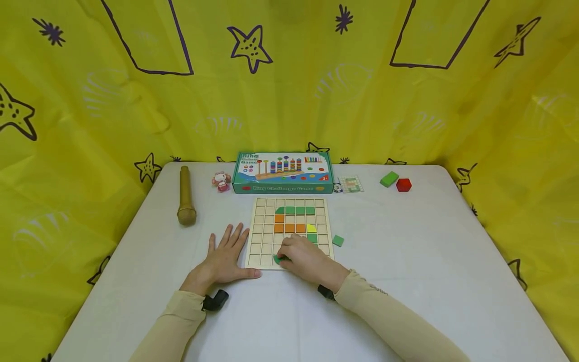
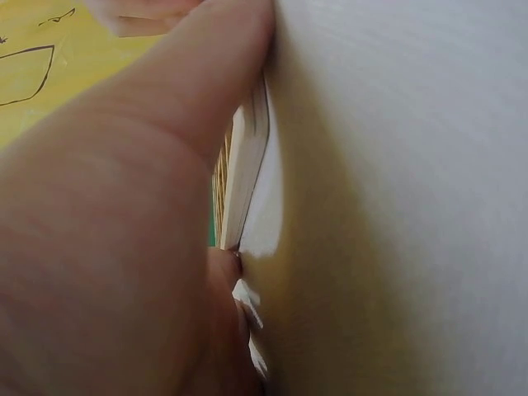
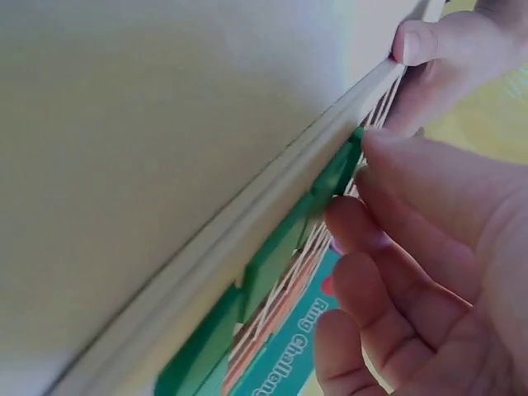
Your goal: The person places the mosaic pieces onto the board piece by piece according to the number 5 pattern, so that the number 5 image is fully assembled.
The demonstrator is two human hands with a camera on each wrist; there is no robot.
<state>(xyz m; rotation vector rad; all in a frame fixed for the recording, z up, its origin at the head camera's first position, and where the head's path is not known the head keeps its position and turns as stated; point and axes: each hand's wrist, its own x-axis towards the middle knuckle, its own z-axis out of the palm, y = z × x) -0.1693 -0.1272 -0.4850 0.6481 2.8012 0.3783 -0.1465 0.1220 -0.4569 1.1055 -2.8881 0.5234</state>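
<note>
A wooden grid board lies on the table with green, orange and yellow tiles set in its squares. My left hand rests beside its left edge, fingers spread, the thumb along the near left corner. My right hand is over the near row, thumb and forefinger pinching a green round-cornered tile. In the right wrist view more green tiles line the near row; my hand hides them in the head view. A loose green square tile lies just right of the board.
Behind the board stands a Ring Challenge Game box, with a small figurine to its left and a pattern card to its right. A brown microphone-shaped object lies far left. A green block and red block are back right.
</note>
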